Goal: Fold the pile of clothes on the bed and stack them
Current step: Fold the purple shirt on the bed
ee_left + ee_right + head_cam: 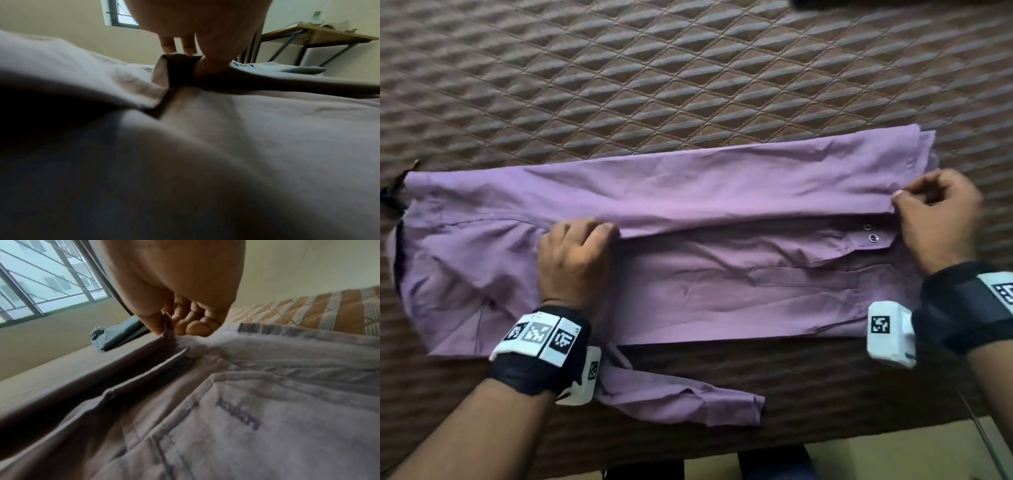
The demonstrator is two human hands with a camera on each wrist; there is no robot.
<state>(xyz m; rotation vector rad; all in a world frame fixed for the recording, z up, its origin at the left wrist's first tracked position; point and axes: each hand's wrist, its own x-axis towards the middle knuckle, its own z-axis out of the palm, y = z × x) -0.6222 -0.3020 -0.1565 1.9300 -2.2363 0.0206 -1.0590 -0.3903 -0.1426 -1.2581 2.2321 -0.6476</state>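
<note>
A loose sleeve [688, 397] of the purple shirt [722, 284] lies nearest, by the bed [688, 68] edge. The left hand [571, 260] pinches the folded flap's edge at mid-shirt, its grip closed on cloth; the right hand [941, 219] pinches the same edge near the snap buttons [870, 233]. Farther off lies a folded teal garment [117, 335].

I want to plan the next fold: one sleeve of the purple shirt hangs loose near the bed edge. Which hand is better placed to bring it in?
Likely left. The left hand grips the shirt mid-fold, almost directly above the loose sleeve. The right hand pinches the far end.
</note>
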